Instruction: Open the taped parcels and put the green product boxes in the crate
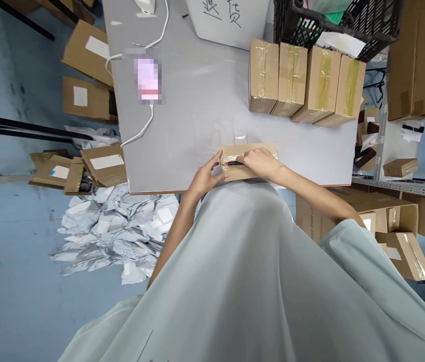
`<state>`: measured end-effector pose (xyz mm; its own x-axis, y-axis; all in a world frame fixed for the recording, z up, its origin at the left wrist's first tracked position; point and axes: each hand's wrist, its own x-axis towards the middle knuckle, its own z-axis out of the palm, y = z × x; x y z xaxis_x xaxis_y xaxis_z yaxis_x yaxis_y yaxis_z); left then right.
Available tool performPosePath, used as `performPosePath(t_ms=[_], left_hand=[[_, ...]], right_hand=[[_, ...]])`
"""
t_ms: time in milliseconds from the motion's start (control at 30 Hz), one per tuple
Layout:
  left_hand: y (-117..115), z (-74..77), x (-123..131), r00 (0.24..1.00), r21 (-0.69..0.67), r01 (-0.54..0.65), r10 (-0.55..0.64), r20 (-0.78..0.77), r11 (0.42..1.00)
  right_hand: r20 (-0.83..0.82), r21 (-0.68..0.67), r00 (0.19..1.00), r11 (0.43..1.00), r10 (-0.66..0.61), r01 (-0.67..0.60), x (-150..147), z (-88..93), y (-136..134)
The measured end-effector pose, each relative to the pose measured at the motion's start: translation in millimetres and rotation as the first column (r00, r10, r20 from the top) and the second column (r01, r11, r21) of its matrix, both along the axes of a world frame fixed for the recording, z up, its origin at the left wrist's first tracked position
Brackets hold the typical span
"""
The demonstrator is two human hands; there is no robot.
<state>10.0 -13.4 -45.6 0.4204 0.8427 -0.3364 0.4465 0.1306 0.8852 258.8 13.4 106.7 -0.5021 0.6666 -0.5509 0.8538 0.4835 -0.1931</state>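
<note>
A small cardboard box [268,149] with clear tape along its top lies at the front edge of the table, close to my body. My left hand [205,177] grips its left end, thumb and forefinger apart at the two corners. In my right hand [260,163] is a slim black and red utility knife [232,163], held low along the taped top with its red end pointing left. The fingers are closed round it, and whether a blade is out is too small to tell.
Several taped cardboard boxes [292,78] stand in a row at the back right, before a black plastic crate [374,30]. A white bin [231,22] is at the back. A phone [148,78] with a white cable lies left. Crumpled white bags [117,226] cover the floor.
</note>
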Motion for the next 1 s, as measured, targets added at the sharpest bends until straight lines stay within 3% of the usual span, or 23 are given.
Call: performPosePath(t_ms=[167, 300, 500, 633, 800, 1000], left_hand=[[1, -5.0, -4, 0.999, -0.011, -0.004, 0.004, -0.037, 1.0], [1, -8.4, -6, 0.999, -0.02, -0.003, 0.003, -0.037, 1.0], [1, -11.7, -6, 1.0, -0.026, -0.014, 0.013, -0.025, 1.0], [2, -11.0, -2, 0.999, -0.022, -0.006, 0.006, -0.032, 1.0], [4, -8.1, 2, 0.996, 0.001, 0.02, -0.02, -0.088, 1.0], [8, 3.6, 4, 0.95, 0.116, 0.107, -0.067, -0.305, 0.987]], right_hand=[[0.057, 0.045, 0.997, 0.997, 0.055, -0.057, 1, 0.5, 8], [0.13, 0.031, 0.99, 0.998, 0.054, -0.059, 21, 6.4, 5], [0.306, 0.038, 0.941, 0.989, -0.146, 0.142, 92, 22.7, -12], [0.323, 0.069, 0.906, 0.962, -0.274, 0.266, 139, 23.3, -26], [0.303, 0.095, 0.857, 0.908, -0.417, 0.408, 167, -2.3, -43], [0.206, 0.053, 0.809, 0.832, -0.551, 0.553, 179, -59.5, -54]])
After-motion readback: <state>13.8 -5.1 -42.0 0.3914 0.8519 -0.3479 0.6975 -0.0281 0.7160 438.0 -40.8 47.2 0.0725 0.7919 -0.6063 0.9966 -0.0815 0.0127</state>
